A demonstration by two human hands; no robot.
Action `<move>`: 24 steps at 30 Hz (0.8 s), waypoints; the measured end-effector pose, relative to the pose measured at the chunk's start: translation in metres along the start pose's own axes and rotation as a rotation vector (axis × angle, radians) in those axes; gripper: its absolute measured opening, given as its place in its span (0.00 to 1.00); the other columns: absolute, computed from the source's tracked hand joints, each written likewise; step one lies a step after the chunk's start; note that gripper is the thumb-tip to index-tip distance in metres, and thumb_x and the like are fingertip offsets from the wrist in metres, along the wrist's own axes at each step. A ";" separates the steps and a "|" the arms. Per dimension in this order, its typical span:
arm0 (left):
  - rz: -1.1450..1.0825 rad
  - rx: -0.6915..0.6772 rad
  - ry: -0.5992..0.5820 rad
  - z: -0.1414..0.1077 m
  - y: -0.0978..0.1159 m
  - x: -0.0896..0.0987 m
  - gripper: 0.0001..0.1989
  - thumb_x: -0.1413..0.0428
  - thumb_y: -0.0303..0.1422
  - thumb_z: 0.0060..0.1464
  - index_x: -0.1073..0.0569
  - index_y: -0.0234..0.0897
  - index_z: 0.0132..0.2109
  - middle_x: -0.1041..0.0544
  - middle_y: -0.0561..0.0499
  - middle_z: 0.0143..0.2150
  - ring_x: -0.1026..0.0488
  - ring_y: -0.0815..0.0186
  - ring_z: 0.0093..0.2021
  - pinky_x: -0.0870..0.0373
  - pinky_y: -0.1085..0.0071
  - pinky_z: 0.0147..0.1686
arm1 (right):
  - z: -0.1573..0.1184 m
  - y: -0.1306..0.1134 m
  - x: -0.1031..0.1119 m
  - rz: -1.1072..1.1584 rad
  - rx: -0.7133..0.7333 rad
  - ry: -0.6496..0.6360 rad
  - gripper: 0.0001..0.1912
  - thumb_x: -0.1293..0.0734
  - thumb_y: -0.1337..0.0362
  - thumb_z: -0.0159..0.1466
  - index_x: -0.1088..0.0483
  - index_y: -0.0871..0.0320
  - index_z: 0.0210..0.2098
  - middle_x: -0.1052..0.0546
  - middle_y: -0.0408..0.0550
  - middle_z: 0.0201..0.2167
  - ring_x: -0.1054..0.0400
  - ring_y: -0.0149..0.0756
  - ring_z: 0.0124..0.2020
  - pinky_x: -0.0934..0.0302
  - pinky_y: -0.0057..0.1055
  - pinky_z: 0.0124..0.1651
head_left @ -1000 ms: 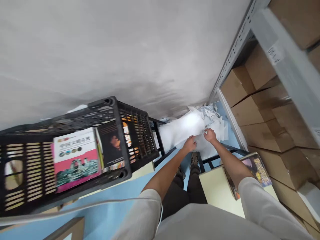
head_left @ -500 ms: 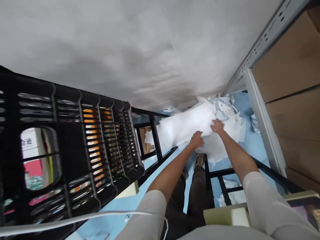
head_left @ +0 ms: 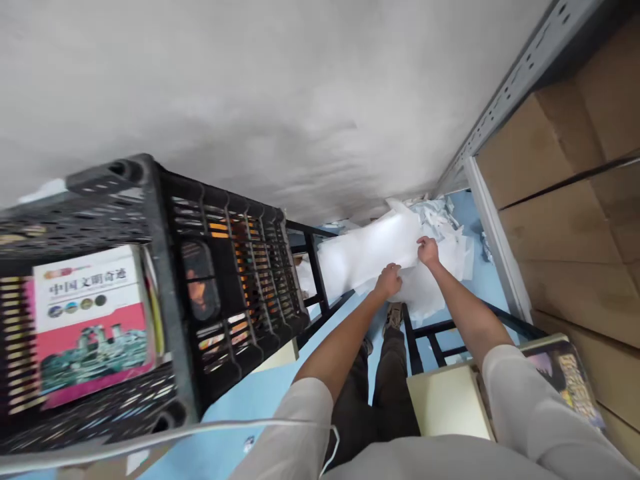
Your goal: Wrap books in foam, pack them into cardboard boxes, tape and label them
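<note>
A large white sheet, looking like thin paper or foam, stretches in front of me over a heap of crumpled white scraps. My left hand is closed at the sheet's near edge, its fingers curled over it. My right hand pinches the sheet's right end, a little farther from me. More white sheeting hangs or lies below both hands, above the blue floor. Part of the sheet's left end disappears behind a black metal frame.
A black plastic crate holding books stands at left. Black frame bars run beside my legs. At right are a metal rack post and stacked cardboard boxes. A white cable crosses low; books lie near my right arm.
My view has turned left and shows more of the crate and its books. The fingers of my right hand have drawn together on the sheet; both hands stay close to where they were.
</note>
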State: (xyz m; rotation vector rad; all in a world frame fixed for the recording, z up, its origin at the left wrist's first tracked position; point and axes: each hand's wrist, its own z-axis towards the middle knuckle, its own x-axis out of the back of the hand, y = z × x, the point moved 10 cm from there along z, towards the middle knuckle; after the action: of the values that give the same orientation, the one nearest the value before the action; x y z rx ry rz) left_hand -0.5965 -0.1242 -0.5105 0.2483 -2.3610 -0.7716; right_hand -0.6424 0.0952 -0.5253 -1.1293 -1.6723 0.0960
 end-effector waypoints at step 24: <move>0.415 -0.650 0.049 -0.290 0.231 0.053 0.38 0.45 0.29 0.66 0.43 0.38 0.79 0.44 0.37 0.82 0.44 0.47 0.80 0.41 0.50 0.76 | -0.440 -0.013 0.243 0.572 -0.244 0.670 0.33 0.34 0.58 0.61 0.25 0.63 0.64 0.13 0.54 0.40 0.17 0.44 0.40 0.22 0.38 0.46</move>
State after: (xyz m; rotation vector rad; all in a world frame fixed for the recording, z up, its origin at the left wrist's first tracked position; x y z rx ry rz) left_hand -0.4533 -0.0909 -0.1657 -0.4740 -1.8923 -1.2355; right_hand -0.3026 0.0627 -0.1564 -1.5851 -0.7564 -0.1206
